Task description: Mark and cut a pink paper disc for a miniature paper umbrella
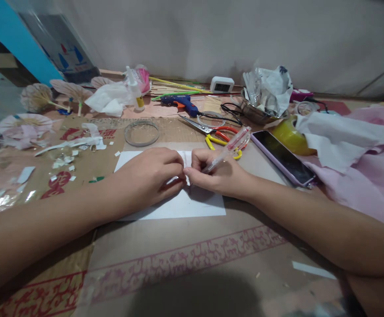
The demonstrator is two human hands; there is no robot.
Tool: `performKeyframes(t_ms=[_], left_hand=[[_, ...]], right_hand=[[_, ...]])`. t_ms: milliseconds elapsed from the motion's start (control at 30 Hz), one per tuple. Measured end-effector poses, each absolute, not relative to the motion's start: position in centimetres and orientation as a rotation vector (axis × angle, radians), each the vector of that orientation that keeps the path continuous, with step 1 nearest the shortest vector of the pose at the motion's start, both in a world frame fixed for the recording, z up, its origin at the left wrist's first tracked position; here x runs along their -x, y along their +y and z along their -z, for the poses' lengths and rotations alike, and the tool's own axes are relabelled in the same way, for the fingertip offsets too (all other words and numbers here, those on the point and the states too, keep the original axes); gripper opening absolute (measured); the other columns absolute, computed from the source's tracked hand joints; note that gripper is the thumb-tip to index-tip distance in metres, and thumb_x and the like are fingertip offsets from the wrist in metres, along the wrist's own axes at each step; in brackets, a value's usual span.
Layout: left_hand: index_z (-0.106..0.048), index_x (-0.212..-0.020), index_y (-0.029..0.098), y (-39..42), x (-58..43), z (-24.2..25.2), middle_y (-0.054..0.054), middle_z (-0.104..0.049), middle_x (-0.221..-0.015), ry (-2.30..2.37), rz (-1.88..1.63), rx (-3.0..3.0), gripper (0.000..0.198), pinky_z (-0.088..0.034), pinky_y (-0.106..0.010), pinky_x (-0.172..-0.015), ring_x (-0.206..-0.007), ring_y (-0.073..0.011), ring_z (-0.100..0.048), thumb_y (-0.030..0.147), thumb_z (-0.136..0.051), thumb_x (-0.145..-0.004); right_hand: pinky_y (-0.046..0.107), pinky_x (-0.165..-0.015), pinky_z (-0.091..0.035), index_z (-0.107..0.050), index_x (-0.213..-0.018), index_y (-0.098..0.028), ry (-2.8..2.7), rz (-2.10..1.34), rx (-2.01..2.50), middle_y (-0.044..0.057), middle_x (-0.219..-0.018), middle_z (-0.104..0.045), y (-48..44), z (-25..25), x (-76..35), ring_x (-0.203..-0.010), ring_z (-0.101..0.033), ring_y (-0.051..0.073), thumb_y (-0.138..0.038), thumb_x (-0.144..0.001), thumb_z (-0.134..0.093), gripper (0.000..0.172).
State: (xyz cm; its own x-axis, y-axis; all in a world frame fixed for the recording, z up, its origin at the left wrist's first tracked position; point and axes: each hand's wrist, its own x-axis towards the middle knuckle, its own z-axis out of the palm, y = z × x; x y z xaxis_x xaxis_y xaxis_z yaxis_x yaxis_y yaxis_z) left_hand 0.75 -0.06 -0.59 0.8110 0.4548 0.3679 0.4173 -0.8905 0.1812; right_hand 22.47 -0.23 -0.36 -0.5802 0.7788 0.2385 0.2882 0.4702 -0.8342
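Observation:
Over a white sheet of paper (pixel 175 207), my two hands meet fingertip to fingertip. My right hand (pixel 216 174) is closed around a clear pen with a reddish core (pixel 229 149), its upper end slanting up and to the right. The fingers of my left hand (pixel 155 174) are curled and pressed together on a small white paper piece (pixel 185 160) that shows between the hands. Most of that piece is hidden behind the fingers, and so is the pen's tip. Scissors with red-orange handles (pixel 208 130) and a yellow-handled tool (pixel 216 141) lie just beyond my right hand.
A phone (pixel 282 157), a tape roll (pixel 290 134) and pink cloth (pixel 366 176) lie at the right. Behind are a blue glue gun (pixel 180 103), a glue bottle (pixel 135 90) and a grey ring (pixel 141 133). Paper scraps (pixel 68 160) and pleated fans (pixel 36 99) are at left.

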Motion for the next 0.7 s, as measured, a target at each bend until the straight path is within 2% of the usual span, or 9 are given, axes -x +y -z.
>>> performKeyframes(t_ms=[133,200,300,367,433,533,600,700], left_hand=[[-0.069,-0.086,0.018,-0.1,-0.6,0.2,-0.007,-0.069,-0.091,0.708,-0.632,-2.995,0.026,-0.047,-0.034,-0.077,-0.084,-0.0199,-0.062,0.03,-0.052,-0.101],[-0.069,-0.081,0.018,-0.2,-0.4,-0.3,-0.006,-0.07,-0.088,0.707,-0.603,-3.057,0.03,-0.05,-0.038,-0.087,-0.083,-0.0199,-0.063,0.032,-0.051,-0.101],[-0.067,-0.071,0.019,-0.4,-0.1,-1.0,-0.001,-0.067,-0.07,0.745,-0.5,-3.147,0.038,-0.046,-0.045,-0.105,-0.069,-0.0164,-0.061,0.034,-0.05,-0.102],[-0.065,-0.065,0.02,-0.4,0.1,-1.3,0.0,-0.063,-0.061,0.8,-0.457,-3.203,0.042,-0.045,-0.046,-0.109,-0.061,-0.0153,-0.057,0.036,-0.049,-0.101],[-0.062,-0.062,0.02,-0.2,0.4,-1.4,0.0,-0.059,-0.055,0.854,-0.451,-3.236,0.043,-0.047,-0.044,-0.104,-0.055,-0.0156,-0.054,0.036,-0.049,-0.1],[-0.062,-0.065,0.02,0.2,0.7,-1.4,0.0,-0.056,-0.054,0.972,-0.449,-3.247,0.04,-0.05,-0.042,-0.088,-0.054,-0.0174,-0.053,0.036,-0.049,-0.1],[-0.065,-0.075,0.019,0.5,0.7,-1.6,-0.003,-0.062,-0.065,1.054,-0.426,-3.226,0.036,-0.049,-0.04,-0.081,-0.064,-0.0204,-0.058,0.035,-0.047,-0.101],[-0.069,-0.1,0.017,0.7,0.6,-1.9,-0.009,-0.069,-0.095,1.09,-0.331,-3.114,0.034,-0.047,-0.039,-0.083,-0.091,-0.0254,-0.063,0.042,-0.046,-0.103]], right_hand=[[0.025,-0.053,-0.029,-0.048,-0.068,-0.021,-2.07,-0.954,0.932,-0.006,-0.059,-0.049,-0.1,0.3,-22.5,-0.055,-0.041,0.009,-0.031,-0.091,-0.061,0.028],[0.025,-0.054,-0.029,-0.047,-0.068,-0.021,-2.066,-0.928,0.946,-0.006,-0.059,-0.048,-0.1,0.3,-22.6,-0.055,-0.04,0.009,-0.032,-0.091,-0.061,0.029],[0.025,-0.054,-0.03,-0.046,-0.068,-0.021,-2.049,-0.918,0.965,-0.006,-0.059,-0.048,0.0,0.2,-22.6,-0.055,-0.041,0.009,-0.033,-0.092,-0.06,0.029],[0.025,-0.053,-0.031,-0.045,-0.068,-0.022,-2.023,-0.928,0.972,-0.006,-0.059,-0.048,0.2,0.2,-22.6,-0.055,-0.043,0.01,-0.033,-0.092,-0.06,0.03],[0.025,-0.051,-0.031,-0.046,-0.068,-0.022,-1.992,-0.947,0.971,-0.006,-0.059,-0.048,0.3,0.3,-22.7,-0.054,-0.044,0.01,-0.034,-0.092,-0.061,0.031],[0.024,-0.051,-0.034,-0.052,-0.074,-0.02,-1.921,-0.987,0.974,-0.005,-0.061,-0.053,0.5,0.4,-22.9,-0.055,-0.048,0.01,-0.041,-0.092,-0.066,0.031],[0.024,-0.05,-0.038,-0.057,-0.081,-0.019,-1.843,-1.042,0.972,-0.004,-0.065,-0.058,0.6,0.4,-22.9,-0.054,-0.051,0.01,-0.049,-0.091,-0.069,0.034],[0.023,-0.049,-0.042,-0.06,-0.088,-0.019,-1.709,-1.128,0.959,-0.004,-0.068,-0.061,0.8,0.3,-22.9,-0.054,-0.054,0.009,-0.059,-0.087,-0.072,0.042]])
